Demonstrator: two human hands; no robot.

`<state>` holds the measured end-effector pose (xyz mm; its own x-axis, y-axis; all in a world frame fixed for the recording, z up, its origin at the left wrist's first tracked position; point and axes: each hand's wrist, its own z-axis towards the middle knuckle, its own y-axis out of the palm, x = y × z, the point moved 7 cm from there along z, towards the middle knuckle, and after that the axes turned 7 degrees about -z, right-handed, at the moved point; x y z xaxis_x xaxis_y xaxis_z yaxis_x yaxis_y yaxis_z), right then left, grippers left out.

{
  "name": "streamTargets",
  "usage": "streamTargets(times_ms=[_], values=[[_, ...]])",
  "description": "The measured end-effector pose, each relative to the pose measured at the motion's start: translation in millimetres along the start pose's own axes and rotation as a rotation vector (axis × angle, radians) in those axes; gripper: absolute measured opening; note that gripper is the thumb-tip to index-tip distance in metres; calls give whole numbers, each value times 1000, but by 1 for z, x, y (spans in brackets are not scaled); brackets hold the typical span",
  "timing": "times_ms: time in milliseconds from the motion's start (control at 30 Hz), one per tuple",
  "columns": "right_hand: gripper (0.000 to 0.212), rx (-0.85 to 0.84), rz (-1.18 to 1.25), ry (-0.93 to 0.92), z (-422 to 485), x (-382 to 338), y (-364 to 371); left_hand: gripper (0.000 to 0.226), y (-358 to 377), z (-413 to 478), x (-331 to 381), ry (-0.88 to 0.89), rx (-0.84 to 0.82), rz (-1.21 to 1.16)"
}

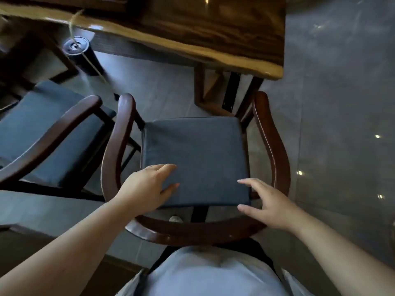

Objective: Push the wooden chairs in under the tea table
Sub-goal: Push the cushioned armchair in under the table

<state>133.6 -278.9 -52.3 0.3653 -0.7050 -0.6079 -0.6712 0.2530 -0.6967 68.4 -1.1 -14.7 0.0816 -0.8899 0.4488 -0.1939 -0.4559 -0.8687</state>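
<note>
A dark wooden armchair [275, 146] with a curved back rail and a blue-grey seat cushion [196, 150] stands right in front of me, facing the tea table [192, 28]. Its front legs are near the table's edge; the seat is out from under the top. My left hand [147, 189] hovers over the cushion's near left corner, fingers apart. My right hand [269, 204] hovers over the near right corner, just above the back rail, fingers spread. Neither hand grips anything. A second matching chair [49, 133] stands to the left, angled away.
A thick live-edge slab forms the table top, on dark wooden legs [199, 86]. A black cylindrical bin [79, 50] with a cord running to it stands under the table's left part. Glossy grey floor tiles [342, 103] lie to the right.
</note>
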Motion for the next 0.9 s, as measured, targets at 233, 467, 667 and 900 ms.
streamTargets(times_ms=[233, 467, 667, 900], values=[[91, -182, -129, -71, -23, 6, 41, 51, 33, -46, 8, -10, -24, -16], [47, -71, -371, -263, -19, 8, 49, 78, 69, -85, 27, 69, -100, 36], [32, 74, -390, -345, -23, 9, 44, 31, 85, -77, 21, 247, -205, 202], [27, 142, -440, -320, -7, -20, 45, 22, 61, -68, -8, 289, -176, 257]])
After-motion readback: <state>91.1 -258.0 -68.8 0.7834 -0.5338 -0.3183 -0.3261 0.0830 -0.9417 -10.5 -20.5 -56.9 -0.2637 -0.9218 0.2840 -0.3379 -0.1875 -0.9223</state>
